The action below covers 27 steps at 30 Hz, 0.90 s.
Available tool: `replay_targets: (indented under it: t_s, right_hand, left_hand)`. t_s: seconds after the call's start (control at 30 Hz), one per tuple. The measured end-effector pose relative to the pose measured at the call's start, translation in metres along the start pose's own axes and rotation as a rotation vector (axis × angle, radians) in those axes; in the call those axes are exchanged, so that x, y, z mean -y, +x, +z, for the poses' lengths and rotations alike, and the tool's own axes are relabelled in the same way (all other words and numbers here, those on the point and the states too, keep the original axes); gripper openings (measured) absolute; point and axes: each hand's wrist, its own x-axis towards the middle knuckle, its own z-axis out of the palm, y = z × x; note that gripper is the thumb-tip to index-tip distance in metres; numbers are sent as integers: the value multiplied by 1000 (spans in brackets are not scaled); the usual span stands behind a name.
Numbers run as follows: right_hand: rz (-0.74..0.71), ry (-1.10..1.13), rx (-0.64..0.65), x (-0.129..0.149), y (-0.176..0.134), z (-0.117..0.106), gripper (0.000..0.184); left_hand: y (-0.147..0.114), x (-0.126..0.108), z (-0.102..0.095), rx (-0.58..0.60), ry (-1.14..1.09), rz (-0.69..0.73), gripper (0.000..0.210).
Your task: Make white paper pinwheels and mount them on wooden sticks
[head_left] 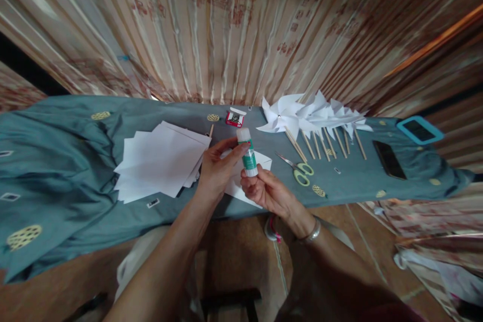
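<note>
Green-and-white cylindrical plastic glue stick (pixel 249 159) is up in both hands, slightly tilted, in front of the body, above the table's near-middle. Left hand (pixel 219 166): thumb and fingers closed around its upper part, thumb across the label. Right hand (pixel 268 192): fingertips pinched on the white base, fingers curled under; silver metal bracelet (pixel 314 231) on that wrist. Translucent white end points up (can't tell if that's the cap or not).

Below the hands: white creased paper sheet (pixel 266 162), lying on the teal cloth with yellow pineapple prints (pixel 81 133), partly hidden by the hands. Left of it: fanned stack of white paper sheets (pixel 158 161), near the left forearm. Short light wooden stick (pixel 211 131) pokes out just beside the stack's far right corner.

Beyond the hands: small red open-topped box (pixel 234 119) with small metallic bits inside. Just right of the right hand: scissors with light green handles (pixel 302 173), blades pointing up-left, apart from the hand. Farther right: overlapping row of white paper pinwheels on wooden sticks (pixel 289 113), then dark flat phone (pixel 390 160) and light-blue-framed rectangular device (pixel 405 125). Beige patterned curtain (pixel 211 40) behind.
</note>
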Motion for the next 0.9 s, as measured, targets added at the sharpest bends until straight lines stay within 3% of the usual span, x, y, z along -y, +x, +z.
replay_targets:
  t_s: [0.13, 0.4, 0.63, 0.9]
  right_hand:
    - [1, 13, -16, 0, 0, 0, 20]
    - [18, 64, 8, 0, -1, 0, 33]
    - [37, 77, -17, 1, -2, 0, 18]
    - [46, 68, -12, 0, -1, -4, 20]
  left_hand:
    - [0, -1, 0, 2, 10, -15, 32]
    - [0, 2, -2, 25, 5, 0, 27]
    - [0, 2, -3, 40, 44, 1, 27]
    - [-2, -2, 0, 19, 32, -32, 30]
